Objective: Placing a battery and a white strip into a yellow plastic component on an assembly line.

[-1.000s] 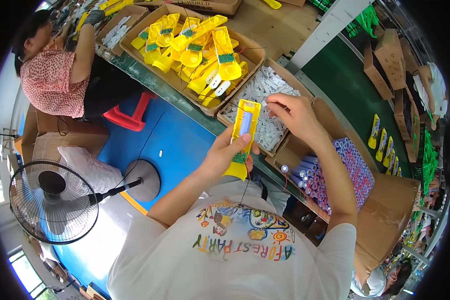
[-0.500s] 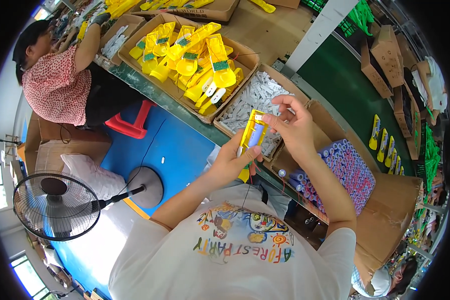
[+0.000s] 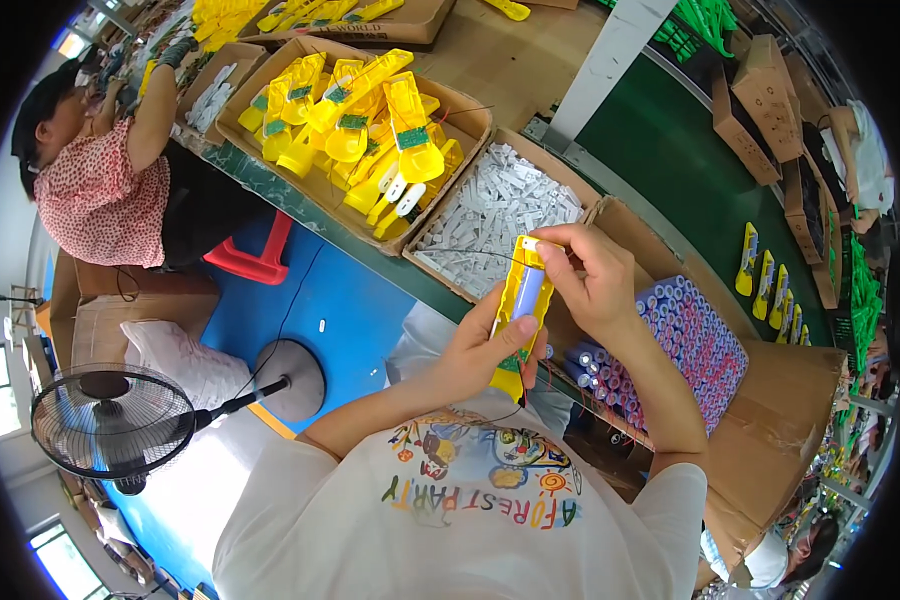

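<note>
The left hand (image 3: 485, 345) is clamped round a yellow casing (image 3: 519, 315) held above the desk (image 3: 660, 180) edge; the right hand (image 3: 585, 275) pinches its top end. The blue cell (image 3: 530, 292) could slip out if tilted. Boxes of white parts (image 3: 490, 215) and blue cells (image 3: 685, 335) crowd close behind.

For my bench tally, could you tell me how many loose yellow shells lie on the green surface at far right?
3: yellow shells lie side by side on the green surface; others may be hidden nearby.

Upright yellow plastic casing (image 3: 521, 312) with blue cylindrical battery (image 3: 530, 292) seated inside.
</note>
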Demonstrator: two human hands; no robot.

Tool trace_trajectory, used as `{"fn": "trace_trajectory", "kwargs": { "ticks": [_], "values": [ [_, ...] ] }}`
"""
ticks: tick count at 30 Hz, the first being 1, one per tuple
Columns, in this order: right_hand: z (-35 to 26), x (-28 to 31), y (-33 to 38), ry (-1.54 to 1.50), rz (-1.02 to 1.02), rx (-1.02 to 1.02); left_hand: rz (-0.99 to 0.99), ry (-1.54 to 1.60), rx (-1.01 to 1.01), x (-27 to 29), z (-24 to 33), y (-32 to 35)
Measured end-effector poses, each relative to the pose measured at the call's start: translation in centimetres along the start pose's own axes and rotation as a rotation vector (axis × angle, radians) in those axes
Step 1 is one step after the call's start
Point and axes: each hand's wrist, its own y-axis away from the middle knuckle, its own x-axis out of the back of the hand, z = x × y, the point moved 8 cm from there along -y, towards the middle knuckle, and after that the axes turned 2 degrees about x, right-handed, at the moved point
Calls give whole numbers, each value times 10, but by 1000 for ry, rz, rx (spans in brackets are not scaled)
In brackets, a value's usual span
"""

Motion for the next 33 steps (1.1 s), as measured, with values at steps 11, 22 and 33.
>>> {"fn": "trace_trajectory", "kwargs": {
  "ticks": [11, 22, 33],
  "values": [
    [203, 207, 5, 80, 524, -274, 534, -480, -421, 97, 105, -18],
    [304, 248, 18, 722, 296, -251, 1016, -1454, -489, 117, 153, -51],
    [-17, 8, 29, -447, -276, 245, 227, 170, -180, 18, 38, -21]
  ]
}}
